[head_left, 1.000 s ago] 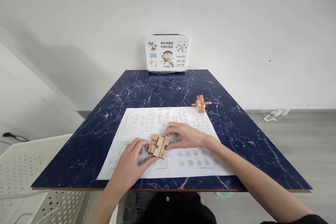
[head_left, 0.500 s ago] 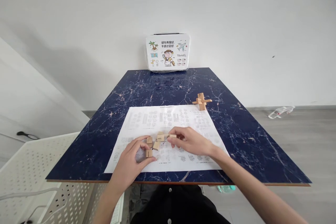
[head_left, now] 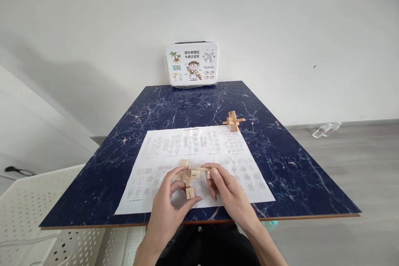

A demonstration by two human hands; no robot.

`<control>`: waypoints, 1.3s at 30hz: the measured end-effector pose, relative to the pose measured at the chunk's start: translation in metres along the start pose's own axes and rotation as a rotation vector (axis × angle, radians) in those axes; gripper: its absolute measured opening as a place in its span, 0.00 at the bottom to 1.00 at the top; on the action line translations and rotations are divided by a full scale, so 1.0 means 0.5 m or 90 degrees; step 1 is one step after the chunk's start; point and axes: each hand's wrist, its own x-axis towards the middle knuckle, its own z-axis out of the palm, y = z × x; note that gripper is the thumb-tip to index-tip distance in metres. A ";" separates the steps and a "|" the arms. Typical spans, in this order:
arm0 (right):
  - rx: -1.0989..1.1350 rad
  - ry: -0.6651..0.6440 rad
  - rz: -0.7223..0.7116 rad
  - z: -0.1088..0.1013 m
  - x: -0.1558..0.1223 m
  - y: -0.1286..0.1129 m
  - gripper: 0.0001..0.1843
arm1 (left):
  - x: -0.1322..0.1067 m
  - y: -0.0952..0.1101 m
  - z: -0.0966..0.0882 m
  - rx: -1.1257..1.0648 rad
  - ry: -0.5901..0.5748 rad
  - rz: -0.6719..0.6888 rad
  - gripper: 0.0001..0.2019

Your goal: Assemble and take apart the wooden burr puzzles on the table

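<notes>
Several notched wooden puzzle pieces [head_left: 190, 193] stand joined or touching over the paper sheet, with ink marks on their ends. My left hand [head_left: 168, 199] is curled round their left side, fingers behind and thumb in front of the near block. From the right, my right hand [head_left: 229, 191] pinches a wooden puzzle piece [head_left: 208, 173] between thumb and fingers, against the marked block [head_left: 195, 174] in the cluster. How the pieces interlock is partly hidden by my fingers.
Under my hands lies a printed paper sheet [head_left: 137, 178] with diagrams. An assembled wooden cross puzzle [head_left: 233, 121] stands at its far right corner on the dark blue marbled table [head_left: 280, 166]. A white cartoon case [head_left: 193, 64] leans on the wall. White perforated shelving [head_left: 71, 199] stands at left.
The loose pieces by my left hand are now brought together with the marked block. Both hands have moved nearer me, and the view has shifted slightly.
</notes>
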 end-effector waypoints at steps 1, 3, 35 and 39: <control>0.004 0.004 -0.006 -0.001 -0.001 0.003 0.24 | 0.000 0.001 0.003 -0.001 -0.003 -0.006 0.34; 0.000 -0.003 -0.017 -0.001 -0.003 0.004 0.23 | 0.000 0.001 0.005 0.002 -0.016 -0.017 0.34; -0.208 0.043 -0.200 0.026 -0.025 0.020 0.10 | -0.004 -0.002 -0.022 -0.114 -0.049 0.044 0.34; -0.198 0.030 -0.185 0.025 -0.024 0.017 0.10 | -0.005 -0.012 -0.024 -0.133 -0.046 0.047 0.35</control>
